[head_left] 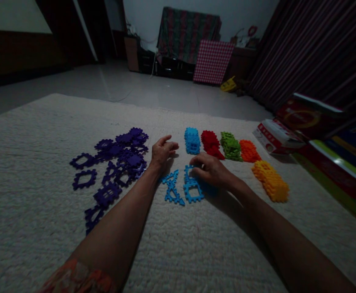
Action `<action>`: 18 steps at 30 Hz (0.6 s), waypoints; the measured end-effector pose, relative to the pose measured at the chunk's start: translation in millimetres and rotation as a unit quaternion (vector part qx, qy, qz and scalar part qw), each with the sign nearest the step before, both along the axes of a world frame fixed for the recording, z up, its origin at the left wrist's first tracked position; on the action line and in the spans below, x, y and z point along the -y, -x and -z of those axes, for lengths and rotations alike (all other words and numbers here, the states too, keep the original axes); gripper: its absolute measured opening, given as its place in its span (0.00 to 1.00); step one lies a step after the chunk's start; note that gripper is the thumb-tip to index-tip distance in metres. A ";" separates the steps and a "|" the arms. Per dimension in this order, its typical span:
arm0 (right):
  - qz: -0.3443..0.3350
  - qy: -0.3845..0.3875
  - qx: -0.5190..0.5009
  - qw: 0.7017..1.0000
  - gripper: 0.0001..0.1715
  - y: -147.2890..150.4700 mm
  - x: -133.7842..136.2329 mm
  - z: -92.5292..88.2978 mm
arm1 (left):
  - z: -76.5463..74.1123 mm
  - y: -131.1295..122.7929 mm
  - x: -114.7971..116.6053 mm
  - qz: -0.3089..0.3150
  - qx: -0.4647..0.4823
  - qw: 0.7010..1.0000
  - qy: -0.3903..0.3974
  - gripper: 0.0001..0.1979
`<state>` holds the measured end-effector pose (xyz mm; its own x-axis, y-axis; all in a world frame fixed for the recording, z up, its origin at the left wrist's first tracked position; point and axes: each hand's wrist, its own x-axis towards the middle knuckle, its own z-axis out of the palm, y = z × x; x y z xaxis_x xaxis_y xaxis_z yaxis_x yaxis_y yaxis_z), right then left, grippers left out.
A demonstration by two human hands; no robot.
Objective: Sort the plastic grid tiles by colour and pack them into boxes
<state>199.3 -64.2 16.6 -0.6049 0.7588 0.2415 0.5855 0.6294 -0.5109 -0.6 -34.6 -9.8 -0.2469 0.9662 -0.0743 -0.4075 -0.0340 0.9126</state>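
My left hand [161, 151] rests on the cream carpet [28, 183] with its fingers loosely curled, just right of a scatter of purple plastic pieces [117, 162]. It holds nothing that I can see. My right hand [212, 171] lies palm down on loose blue pieces [192, 188], its fingers pressed on one of them. A blue triangular piece [172, 188] lies between my two forearms. Beyond my hands stand sorted stacks: blue [192, 140], red [211, 144], green [231, 146], orange [249, 151] and yellow [271, 181].
Boxes and large flat colourful books [333, 146] line the right edge of the carpet beside a striped curtain [318, 49]. Bare floor [135, 87] lies beyond the carpet, with a checked red board [212, 62] and dark furniture at the far wall.
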 end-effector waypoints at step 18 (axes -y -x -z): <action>-0.047 -0.055 0.068 0.995 0.21 -16.9 -5.8 7.4 | -2.5 -1.5 1.8 -0.002 0.013 1.000 0.002 0.27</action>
